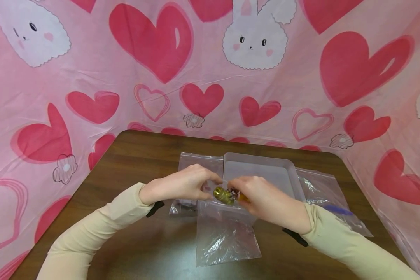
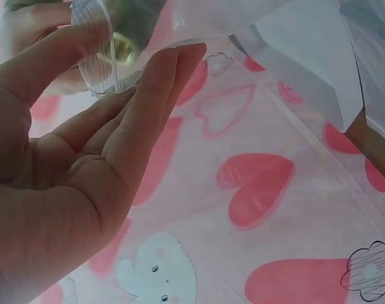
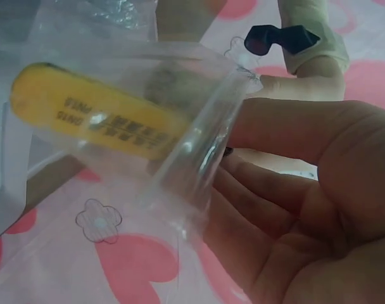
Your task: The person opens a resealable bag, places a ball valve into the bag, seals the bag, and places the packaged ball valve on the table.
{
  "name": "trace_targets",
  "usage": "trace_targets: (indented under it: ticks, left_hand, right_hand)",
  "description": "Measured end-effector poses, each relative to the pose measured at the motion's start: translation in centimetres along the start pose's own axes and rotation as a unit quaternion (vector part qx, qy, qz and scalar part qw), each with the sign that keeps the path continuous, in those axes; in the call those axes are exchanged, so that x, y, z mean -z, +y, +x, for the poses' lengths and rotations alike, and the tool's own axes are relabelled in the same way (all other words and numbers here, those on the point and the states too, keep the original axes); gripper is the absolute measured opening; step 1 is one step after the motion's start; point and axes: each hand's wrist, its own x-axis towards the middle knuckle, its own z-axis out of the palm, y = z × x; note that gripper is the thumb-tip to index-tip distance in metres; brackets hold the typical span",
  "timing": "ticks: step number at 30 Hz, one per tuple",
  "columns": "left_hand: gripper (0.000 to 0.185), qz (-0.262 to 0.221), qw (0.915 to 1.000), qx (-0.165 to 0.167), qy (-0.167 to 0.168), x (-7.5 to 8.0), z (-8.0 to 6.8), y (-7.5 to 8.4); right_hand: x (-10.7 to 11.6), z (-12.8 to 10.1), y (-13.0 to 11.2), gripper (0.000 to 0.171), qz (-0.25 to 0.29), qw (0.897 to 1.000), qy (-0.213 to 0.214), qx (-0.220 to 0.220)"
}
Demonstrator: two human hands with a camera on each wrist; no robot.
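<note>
A brass-coloured valve [image 1: 223, 195] with a yellow handle [image 3: 97, 111] is inside a clear zip bag [image 3: 202, 168], held above the table's middle. Dark lettering runs along the handle. My left hand [image 1: 189, 183] holds the bag's edge between thumb and fingers, by the ridged zip strip [image 2: 96, 54]. On the opposite side, my right hand [image 1: 267, 199] pinches the bag near the handle end. Fingers and glossy plastic partly hide the valve body.
A translucent tray [image 1: 255, 167] stands behind the hands on the wooden table [image 1: 136, 159]. Flat clear bags lie about: one [image 1: 227, 243] in front, one [image 1: 199, 160] at left, and one [image 1: 322, 182] at right with a blue-purple item [image 1: 337, 210].
</note>
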Motion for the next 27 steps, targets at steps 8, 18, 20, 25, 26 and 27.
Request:
trace_targets:
  ticks: [8, 18, 20, 25, 26, 27]
  left_hand:
    - [0.04, -0.004, 1.0, 0.006, -0.006, 0.1, 0.0, 0.5]
    - [0.039, 0.003, 1.0, -0.004, 0.001, -0.1, -0.2, 0.5]
    - [0.039, 0.005, 1.0, -0.004, 0.001, -0.1, -0.2, 0.6]
    - [0.04, 0.018, 0.9998, -0.008, 0.004, 0.1, -0.1, 0.7]
    - [0.04, 0.02, 0.9997, -0.01, 0.005, 0.2, -0.1, 0.8]
    - [0.04, 0.019, 0.9998, -0.01, 0.004, 0.2, -0.1, 0.8]
  right_hand:
    - [-0.2, 0.1, -0.8, 0.031, -0.029, 0.999, -0.023, 0.019]
    - [-0.9, 0.1, -0.6, 0.034, -0.035, 0.999, -0.019, 0.029]
    - [-1.1, 0.1, -0.7, 0.034, -0.038, 0.999, -0.018, 0.028]
    - [-1.3, 0.4, -0.9, 0.029, -0.059, 0.998, -0.02, 0.018]
    - [-1.4, 0.4, -1.0, 0.027, -0.065, 0.998, -0.019, 0.014]
    - [-1.5, 0.5, -1.1, 0.026, -0.072, 0.997, -0.018, 0.01]
